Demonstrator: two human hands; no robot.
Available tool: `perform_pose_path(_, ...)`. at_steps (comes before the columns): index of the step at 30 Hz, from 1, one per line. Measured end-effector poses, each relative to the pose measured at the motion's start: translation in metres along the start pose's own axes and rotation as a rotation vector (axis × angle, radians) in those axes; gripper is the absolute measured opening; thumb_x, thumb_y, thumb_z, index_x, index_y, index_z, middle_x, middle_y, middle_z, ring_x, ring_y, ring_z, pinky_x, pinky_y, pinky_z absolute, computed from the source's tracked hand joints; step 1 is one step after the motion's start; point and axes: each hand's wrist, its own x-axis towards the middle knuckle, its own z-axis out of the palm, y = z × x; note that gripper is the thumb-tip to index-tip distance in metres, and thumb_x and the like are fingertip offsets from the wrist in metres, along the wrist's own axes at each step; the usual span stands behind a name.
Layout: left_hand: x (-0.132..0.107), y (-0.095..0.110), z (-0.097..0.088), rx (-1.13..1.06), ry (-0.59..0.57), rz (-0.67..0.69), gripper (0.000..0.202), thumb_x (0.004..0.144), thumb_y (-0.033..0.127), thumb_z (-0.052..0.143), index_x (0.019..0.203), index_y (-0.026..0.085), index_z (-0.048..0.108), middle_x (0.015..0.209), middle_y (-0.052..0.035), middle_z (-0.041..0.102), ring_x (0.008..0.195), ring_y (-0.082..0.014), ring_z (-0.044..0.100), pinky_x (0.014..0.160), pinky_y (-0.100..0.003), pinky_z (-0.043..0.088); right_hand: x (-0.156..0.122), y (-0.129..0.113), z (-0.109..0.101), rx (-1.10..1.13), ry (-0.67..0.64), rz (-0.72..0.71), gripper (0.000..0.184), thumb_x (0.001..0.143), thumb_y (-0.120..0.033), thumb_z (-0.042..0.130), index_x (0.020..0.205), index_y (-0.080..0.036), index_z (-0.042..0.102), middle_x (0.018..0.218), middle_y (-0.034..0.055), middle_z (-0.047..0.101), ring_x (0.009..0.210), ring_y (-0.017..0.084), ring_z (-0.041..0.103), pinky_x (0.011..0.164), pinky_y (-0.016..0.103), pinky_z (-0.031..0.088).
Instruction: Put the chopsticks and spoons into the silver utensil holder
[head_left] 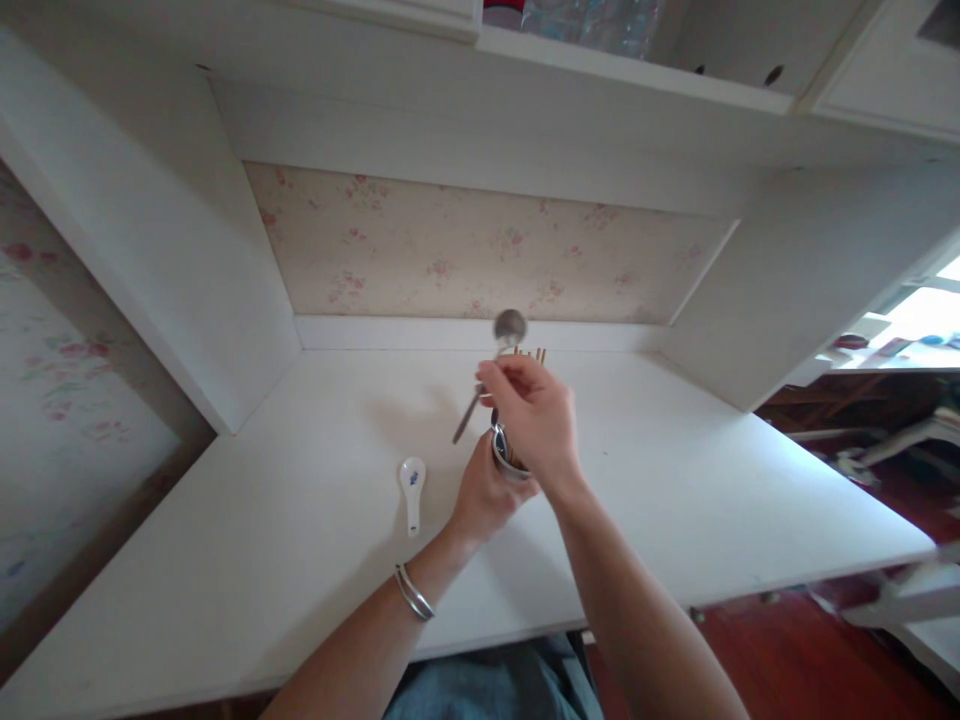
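My left hand [486,498] wraps around a metal utensil cup [513,472], tilted above the desk. Some shiny metal utensils [500,440] show at its mouth, and the tips of several wooden chopsticks [541,354] rise behind my other hand. My right hand [534,415] is closed over the cup, pinching a metal spoon [510,325] by its handle. That spoon's bowl points up toward the wall and looks blurred, while its handle slants down to the left. Fingers hide part of the handle and most of the cup's contents. A white ceramic spoon [412,494] lies on the desk left of my hands.
The white desk [300,560] is bounded by a side panel [150,200] at left and another [810,270] at right. Overhead, a shelf [637,75] holds clear plastic bottles [592,22]. Floral wallpaper [442,245] covers the back.
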Motion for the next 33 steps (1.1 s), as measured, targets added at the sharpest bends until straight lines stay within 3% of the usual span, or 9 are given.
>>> perform_pose_path(3,-0.001,0.004,0.005,0.017,0.049,0.057,0.058,0.058,0.029,0.078,0.108,0.018,0.050,0.101,-0.0068,0.063,0.090,-0.0206,0.060,0.083,-0.035,0.045,-0.004,0.024,-0.045,-0.041,0.266,0.043,0.035,0.079,-0.049,0.057,0.088,-0.015,0.064,0.080,0.0049,0.069,0.067,0.016,0.065,0.062,0.029,0.055)
perform_pose_path(5,-0.001,0.006,0.007,0.026,0.054,0.078,0.057,0.060,0.028,0.078,0.108,0.018,0.050,0.101,-0.0068,0.064,0.091,-0.0195,0.060,0.085,-0.034,0.045,-0.013,0.038,-0.065,-0.104,0.318,0.060,0.035,0.078,-0.048,0.059,0.089,-0.015,0.064,0.078,0.0055,0.069,0.065,0.017,0.066,0.061,0.030,0.055)
perform_pose_path(8,-0.001,0.005,0.009,0.051,0.059,0.087,0.057,0.060,0.027,0.078,0.109,0.019,0.051,0.103,-0.0068,0.064,0.092,-0.0193,0.061,0.086,-0.034,0.045,-0.031,0.053,-0.077,-0.260,0.318,0.074,0.031,0.078,-0.047,0.059,0.087,-0.018,0.065,0.074,0.0050,0.070,0.065,0.018,0.067,0.063,0.031,0.054)
perform_pose_path(14,0.000,0.001,0.008,0.118,0.107,0.061,0.060,0.056,0.027,0.081,0.108,0.020,0.051,0.104,-0.0068,0.064,0.093,-0.0217,0.060,0.084,-0.036,0.046,-0.048,0.067,-0.063,-0.432,0.323,0.023,0.025,0.082,-0.043,0.056,0.084,-0.020,0.066,0.076,0.0050,0.071,0.067,0.018,0.068,0.065,0.028,0.052)
perform_pose_path(20,0.001,0.000,0.008,0.132,0.125,0.041,0.063,0.053,0.023,0.082,0.108,0.020,0.052,0.103,-0.0069,0.064,0.094,-0.0240,0.060,0.081,-0.036,0.046,-0.047,0.089,-0.050,-0.244,0.364,0.188,0.032,0.079,-0.048,0.056,0.080,-0.018,0.067,0.076,0.0064,0.071,0.071,0.021,0.066,0.068,0.031,0.051)
perform_pose_path(26,0.002,-0.003,0.008,0.116,0.116,0.050,0.065,0.053,0.023,0.081,0.111,0.019,0.051,0.103,-0.0078,0.064,0.093,-0.0233,0.060,0.079,-0.034,0.046,-0.048,0.095,-0.044,-0.054,0.296,0.300,0.034,0.075,-0.049,0.060,0.080,-0.017,0.070,0.074,0.0058,0.071,0.067,0.019,0.064,0.063,0.029,0.049)
perform_pose_path(33,0.001,-0.006,0.006,0.146,0.129,0.058,0.065,0.052,0.026,0.082,0.110,0.019,0.052,0.103,-0.0076,0.064,0.093,-0.0234,0.061,0.078,-0.035,0.047,-0.045,0.102,-0.048,0.035,0.368,0.312,0.034,0.072,-0.047,0.065,0.080,-0.015,0.072,0.078,0.0079,0.072,0.070,0.020,0.063,0.066,0.031,0.047)
